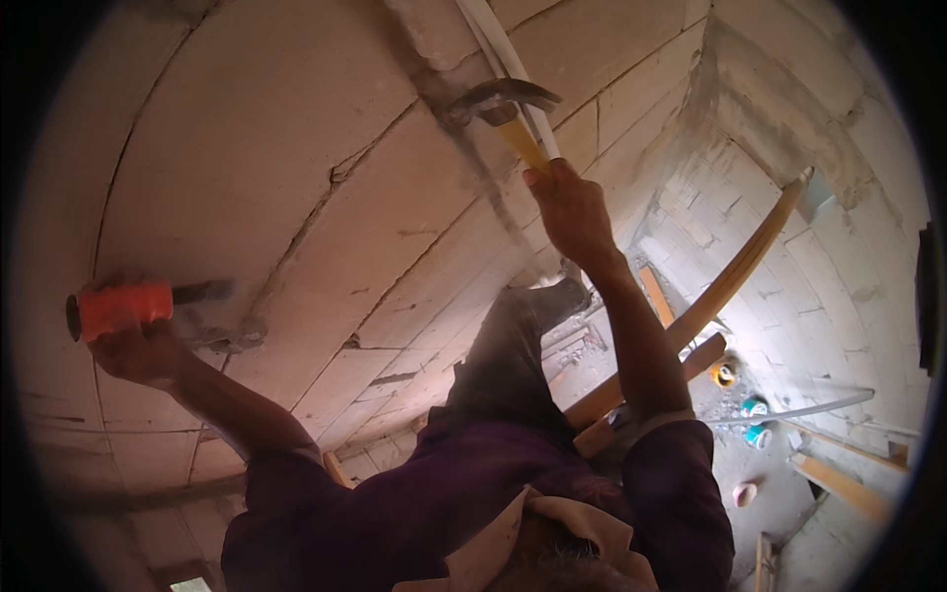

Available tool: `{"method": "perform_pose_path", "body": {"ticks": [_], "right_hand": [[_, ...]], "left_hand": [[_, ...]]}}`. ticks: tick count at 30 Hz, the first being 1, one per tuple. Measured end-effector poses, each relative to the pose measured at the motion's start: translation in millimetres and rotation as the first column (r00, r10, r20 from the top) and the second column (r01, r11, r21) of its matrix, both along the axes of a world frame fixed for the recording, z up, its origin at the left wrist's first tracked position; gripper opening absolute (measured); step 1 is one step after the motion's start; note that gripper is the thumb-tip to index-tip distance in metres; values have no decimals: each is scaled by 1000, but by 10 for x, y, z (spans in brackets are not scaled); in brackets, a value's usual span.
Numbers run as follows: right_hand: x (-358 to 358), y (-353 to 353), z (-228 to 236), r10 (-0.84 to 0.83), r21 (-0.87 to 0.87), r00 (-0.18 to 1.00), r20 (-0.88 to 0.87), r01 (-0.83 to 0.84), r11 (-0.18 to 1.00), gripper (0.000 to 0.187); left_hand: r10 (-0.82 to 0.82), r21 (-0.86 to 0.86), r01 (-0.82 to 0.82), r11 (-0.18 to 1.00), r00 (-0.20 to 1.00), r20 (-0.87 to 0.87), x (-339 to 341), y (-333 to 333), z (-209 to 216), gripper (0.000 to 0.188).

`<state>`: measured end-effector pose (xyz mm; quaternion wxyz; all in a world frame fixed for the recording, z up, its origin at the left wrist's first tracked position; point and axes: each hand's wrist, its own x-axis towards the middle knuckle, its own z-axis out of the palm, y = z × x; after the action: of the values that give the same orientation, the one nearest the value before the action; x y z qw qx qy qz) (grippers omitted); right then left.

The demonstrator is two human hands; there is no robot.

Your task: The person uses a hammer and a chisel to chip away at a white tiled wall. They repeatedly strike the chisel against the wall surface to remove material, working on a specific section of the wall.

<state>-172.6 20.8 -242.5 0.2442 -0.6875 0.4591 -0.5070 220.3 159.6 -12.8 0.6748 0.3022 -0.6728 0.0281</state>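
Note:
My left hand (133, 350) is wrapped around the orange grip of a chisel (125, 308), out at the far left. Its dark blade points right along the block wall (266, 128), close to a chipped, rough patch (232, 337); I cannot tell whether the tip touches. My right hand (572, 209) grips a claw hammer (505, 96) by its yellow handle, raised at the top centre, well apart from the chisel. Behind the hammer, a pale pipe or strip (490, 39) runs along the wall beside a dark groove (483, 178).
A long wooden beam (740, 261) slants up at my right, with a shorter plank (702, 357) below it. On the littered floor to the right stand teal cans (757, 436) and a yellow object (723, 374). Another block wall (779, 296) closes the right side.

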Motion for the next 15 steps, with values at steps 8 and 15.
{"method": "perform_pose_path", "body": {"ticks": [8, 15], "right_hand": [[-388, 549, 156, -251, 310, 863, 438, 117, 944, 29], [-487, 1006, 195, -339, 463, 812, 475, 96, 881, 33]], "left_hand": [[-111, 2, 113, 994, 975, 191, -1435, -844, -30, 25], [-171, 141, 144, 980, 965, 200, -2060, -1379, 131, 41]]}}
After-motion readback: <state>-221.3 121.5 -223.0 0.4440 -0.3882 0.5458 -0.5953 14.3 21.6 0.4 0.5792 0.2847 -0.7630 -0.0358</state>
